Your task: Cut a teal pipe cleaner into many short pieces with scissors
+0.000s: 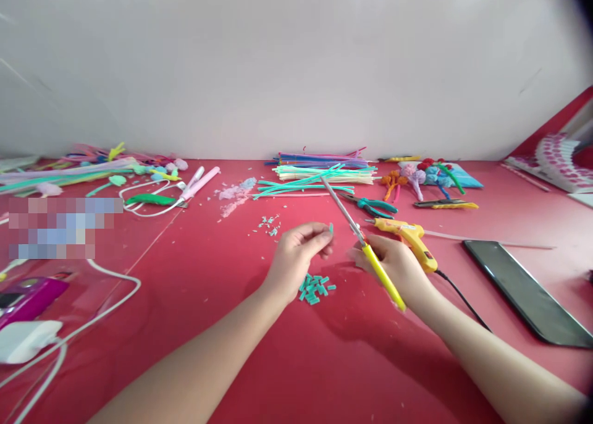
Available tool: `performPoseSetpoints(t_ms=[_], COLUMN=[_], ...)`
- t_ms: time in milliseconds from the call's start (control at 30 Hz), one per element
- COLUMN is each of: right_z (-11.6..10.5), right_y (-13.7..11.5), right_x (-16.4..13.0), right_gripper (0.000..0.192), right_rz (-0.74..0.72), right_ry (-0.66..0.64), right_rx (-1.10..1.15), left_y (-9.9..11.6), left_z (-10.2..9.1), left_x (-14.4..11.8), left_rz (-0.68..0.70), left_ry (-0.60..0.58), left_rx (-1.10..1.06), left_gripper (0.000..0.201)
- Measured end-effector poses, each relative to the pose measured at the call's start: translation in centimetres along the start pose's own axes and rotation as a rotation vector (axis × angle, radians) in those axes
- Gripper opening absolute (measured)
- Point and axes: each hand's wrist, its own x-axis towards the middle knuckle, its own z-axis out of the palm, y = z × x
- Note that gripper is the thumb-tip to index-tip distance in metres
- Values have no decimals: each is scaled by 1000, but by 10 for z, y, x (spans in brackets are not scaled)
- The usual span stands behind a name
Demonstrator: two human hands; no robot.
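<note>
Your left grip pinches a teal pipe-cleaner snippet, your right grip clasps yellow-handled scissors, a small heap of cut pieces lies at six o'clock, and long teal pipe cleaners remain uncut at twelve o'clock.

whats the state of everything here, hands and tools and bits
left hand: pinching a small teal piece
right hand: gripping scissors
scissors: held up, blades seem together
cut teal pieces: loosely piled on the table
long teal stems: lying down, some crossing
pliers: lying down, handles apart
glue gun: lying down; hot or cold, can't tell
phone: flat, screen dark
</note>
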Motion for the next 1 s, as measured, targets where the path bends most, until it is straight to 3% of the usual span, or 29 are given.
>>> performPoseSetpoints(t_ms=[200,433,700,900,1000], right_z=[-8,-14,-8,-6,-2], right_y=[-8,-14,-10,-4,-4], right_x=[-3,-5,-5,-3,-4], right_gripper=[22,20,19,32,34], right_rz=[54,68,36,-61,-60], right_ry=[-35,-76,-113,5,20], right_rx=[362,405,294,-153,-364], left_y=[-3,-1,-2,-3,0], left_z=[7,11,9,2,-2], left_x=[-5,-10,-9,0,4], left_rz=[-61,-159,-158,-57,-11], left_ry=[-225,-318,-267,33,126], left_rx=[107,158,250,-19,-132], left_gripper=[16,18,12,9,9])
